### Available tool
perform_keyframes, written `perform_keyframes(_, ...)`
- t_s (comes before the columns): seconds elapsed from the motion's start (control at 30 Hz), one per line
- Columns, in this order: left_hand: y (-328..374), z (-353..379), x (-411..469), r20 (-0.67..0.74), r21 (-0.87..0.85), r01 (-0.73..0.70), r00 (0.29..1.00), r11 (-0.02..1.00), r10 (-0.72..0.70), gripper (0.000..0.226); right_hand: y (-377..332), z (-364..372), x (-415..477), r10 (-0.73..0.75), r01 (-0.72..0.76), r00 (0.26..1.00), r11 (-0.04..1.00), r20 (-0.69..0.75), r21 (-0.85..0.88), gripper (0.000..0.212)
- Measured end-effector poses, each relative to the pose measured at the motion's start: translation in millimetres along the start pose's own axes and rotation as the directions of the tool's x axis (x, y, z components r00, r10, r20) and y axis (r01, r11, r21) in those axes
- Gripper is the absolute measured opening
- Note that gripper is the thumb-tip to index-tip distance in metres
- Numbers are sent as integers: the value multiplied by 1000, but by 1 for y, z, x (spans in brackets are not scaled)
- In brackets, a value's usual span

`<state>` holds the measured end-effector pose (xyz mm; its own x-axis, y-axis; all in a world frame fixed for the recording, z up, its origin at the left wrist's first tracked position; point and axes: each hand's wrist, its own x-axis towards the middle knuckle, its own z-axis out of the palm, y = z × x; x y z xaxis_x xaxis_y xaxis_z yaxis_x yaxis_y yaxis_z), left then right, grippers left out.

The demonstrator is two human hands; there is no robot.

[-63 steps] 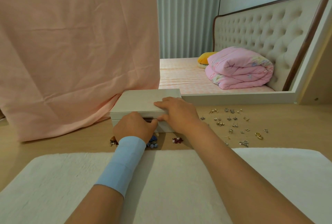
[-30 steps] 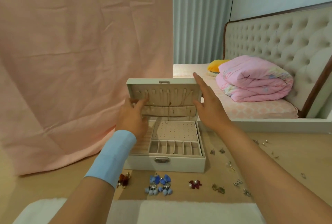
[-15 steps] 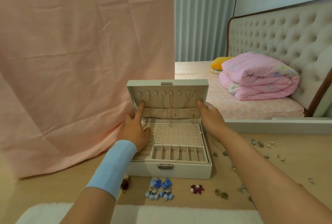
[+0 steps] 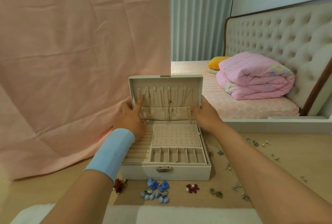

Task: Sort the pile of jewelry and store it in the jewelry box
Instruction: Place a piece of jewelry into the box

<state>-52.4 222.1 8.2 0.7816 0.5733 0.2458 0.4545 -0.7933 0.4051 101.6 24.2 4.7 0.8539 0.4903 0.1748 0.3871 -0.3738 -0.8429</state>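
Observation:
The white jewelry box (image 4: 179, 173) stands open on the wooden floor, its lid (image 4: 165, 79) upright. Thin chains (image 4: 169, 98) hang inside the lid. The tray shows a perforated panel (image 4: 176, 135), several small compartments (image 4: 177, 155) and ring rolls (image 4: 140, 150). My left hand (image 4: 131, 116) holds the lid's left edge, index finger lying up its inside. My right hand (image 4: 204, 114) grips the lid's right edge, thumb in front. Blue bow earrings (image 4: 156, 190), dark red earrings (image 4: 192, 188) and a brown-red piece (image 4: 119, 185) lie before the box. Small studs (image 4: 255, 143) are scattered to the right.
A pink cloth (image 4: 71, 62) hangs behind and left of the box, touching the floor. A bed with a folded pink quilt (image 4: 255, 78) and tufted headboard (image 4: 269, 33) fills the right background. A white fluffy mat (image 4: 161, 214) lies along the near edge.
The lid, down two seconds ago with both hands at the front latch, now stands upright. My hands have shifted to its two side edges; in the last half second they have hardly moved.

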Motion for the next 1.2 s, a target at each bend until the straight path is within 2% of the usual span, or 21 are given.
perform_keyframes(0.07, -3, -3, 0, 0, -9, -21, 1000, 1000, 21, 86, 0, 1, -4, 39, -38, 998, 999, 43, -20, 72)
perform_keyframes(0.2, -7, -9, -10, -18, -15, -56, 998, 998, 55, 76, -7, 7, -23, 86, -87, 996, 995, -40, -49, 88)
perform_keyframes(0.3, -16, -21, -24, -62, -60, -72, 996, 996, 68, 65, -20, 16, -48, 11, -30, 969, 997, -245, -74, 74)
perform_keyframes(0.33, -20, -26, -30, -74, -77, -75, 995, 994, 69, 60, -25, 19, -56, -36, -11, 953, 988, -300, -153, 64)
perform_keyframes(0.4, -27, -35, -44, -76, -116, -70, 995, 991, 62, 46, -33, 28, -72, -165, 61, 934, 947, -317, -315, 45)
perform_keyframes(0.47, -35, -44, -63, -64, -171, -51, 997, 984, 41, 29, -46, 37, -89, -310, 219, 926, 904, -213, -366, 28)
perform_keyframes(0.53, -47, -50, -82, -35, -177, -28, 999, 984, 22, 13, -60, 47, -107, -411, 383, 912, 862, -14, -331, 16)
perform_keyframes(0.57, -53, -52, -91, 0, -164, -6, 1000, 986, 6, 15, -67, 53, -116, -435, 443, 895, 842, 98, -307, 14)
perform_keyframes(0.67, -69, -50, -114, 207, -112, 99, 975, 989, -74, 19, -84, 76, -142, -406, 509, 841, 818, 358, -268, 16)
perform_keyframes(0.73, -73, -46, -129, 375, -41, 156, 918, 987, -130, 17, -88, 90, -154, -343, 505, 821, 808, 456, -303, 17)
perform_keyframes(0.77, -75, -43, -134, 429, -20, 167, 892, 986, -143, 26, -87, 97, -159, -319, 511, 813, 791, 487, -335, 18)
perform_keyframes(0.83, -77, -35, -141, 450, -33, 159, 884, 987, -127, 35, -84, 108, -167, -289, 551, 792, 717, 537, -427, 22)
perform_keyframes(0.93, -80, -31, -143, 398, -44, 132, 911, 990, -103, 18, -77, 124, -175, -303, 601, 780, 607, 547, -520, 24)
perform_keyframes(1.1, -93, -38, -142, 409, -119, 110, 911, 987, -52, 11, -67, 143, -178, -387, 588, 807, 600, 447, -542, 33)
perform_keyframes(1.2, -100, -40, -140, 419, -203, 111, 908, 973, -16, 6, -65, 147, -177, -417, 593, 804, 621, 425, -512, 28)
